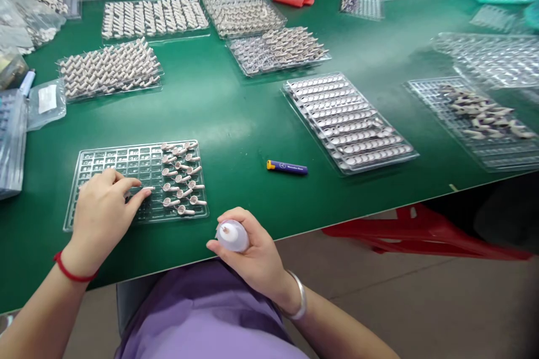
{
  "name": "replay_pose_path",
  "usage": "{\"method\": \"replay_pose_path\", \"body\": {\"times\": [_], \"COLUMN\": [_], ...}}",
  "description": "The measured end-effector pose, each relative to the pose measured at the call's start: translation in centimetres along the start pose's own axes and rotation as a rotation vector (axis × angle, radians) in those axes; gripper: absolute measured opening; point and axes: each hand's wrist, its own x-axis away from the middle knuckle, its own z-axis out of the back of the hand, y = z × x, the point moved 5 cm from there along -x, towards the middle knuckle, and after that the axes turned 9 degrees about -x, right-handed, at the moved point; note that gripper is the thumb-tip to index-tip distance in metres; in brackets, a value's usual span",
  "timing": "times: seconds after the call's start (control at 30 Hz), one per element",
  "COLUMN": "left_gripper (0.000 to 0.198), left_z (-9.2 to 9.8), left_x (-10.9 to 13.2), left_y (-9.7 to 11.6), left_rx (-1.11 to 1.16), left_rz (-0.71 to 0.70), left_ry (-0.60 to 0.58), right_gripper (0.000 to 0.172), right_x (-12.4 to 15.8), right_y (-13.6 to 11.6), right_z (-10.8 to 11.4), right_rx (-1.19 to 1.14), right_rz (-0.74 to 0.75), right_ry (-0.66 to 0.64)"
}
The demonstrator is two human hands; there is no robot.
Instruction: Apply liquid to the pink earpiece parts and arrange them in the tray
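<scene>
Here, left fingers (pixel 127 183) round white part (pixel 149 188), right fingers (pixel 241 215) round bottle (pixel 236 238) (table edge (pixel 303 229) near)

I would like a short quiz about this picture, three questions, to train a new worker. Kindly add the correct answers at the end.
1. What does the right hand hold?
2. True or false: the left hand is over the nearest tray.
3. Fill in: the pale spoon-shaped parts sit toward the picture's ____ side of that tray.

Key:
1. A whitish bottle, its nozzle end pointing up toward the camera.
2. True.
3. right
</scene>
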Motion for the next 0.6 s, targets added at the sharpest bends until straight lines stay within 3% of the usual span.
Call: {"method": "replay_pose_path", "body": {"times": [0.1, 0.27, 0.47, 0.6], "left_gripper": [0.025, 0.005, 0.034, 0.039], "left_z": [0.3, 2.5, 2.8, 1.7], "left_x": [0.3, 3.4, 9.4, 10.7], "left_y": [0.3, 2.1, 5.0, 4.9], "left_rx": [0.025, 0.123, 0.074, 0.096], "left_rz": [-0.025, -0.061, -0.207, -0.18], "left_ry": [0.024, 0.236, 0.341, 0.304], "right_gripper": [0.03, 0.044, 0.045, 0.047], "right_x": [0.1, 0.8, 1.5, 1.7], "right_y": [0.3, 0.5, -0.8, -1.2], "right_z": [0.2, 0.1, -1.3, -2.1], "right_rx": [0.01, 0.005, 0.112, 0.188], "right_rz": [-0.032, -0.049, 0.187, 0.3], "right_ry": [-0.008, -0.084, -0.188, -0.257]}}
